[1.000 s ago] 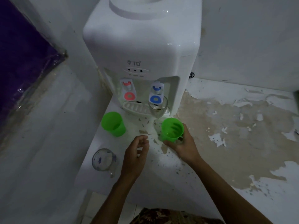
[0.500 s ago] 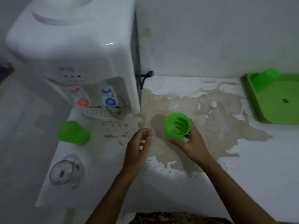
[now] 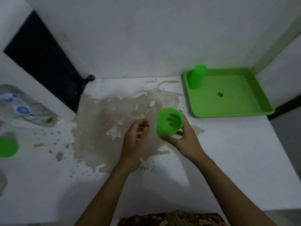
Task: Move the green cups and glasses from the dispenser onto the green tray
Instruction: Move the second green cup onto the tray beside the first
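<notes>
The right hand [image 3: 182,137] gripped the upright green plastic cup [image 3: 169,122] at centre frame, fingers curled round it; the shallow green plastic tray [image 3: 254,110] lay upper right, nearer that hand; the left hand [image 3: 135,137] hovered loosely curled, empty.

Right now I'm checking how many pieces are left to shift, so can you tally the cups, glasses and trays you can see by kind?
Green cups: 3: held in the right hand, on the tray, at the left edge
Clear glasses: 1, under the dispenser's blue tap
Green trays: 1
Total: 5
</notes>
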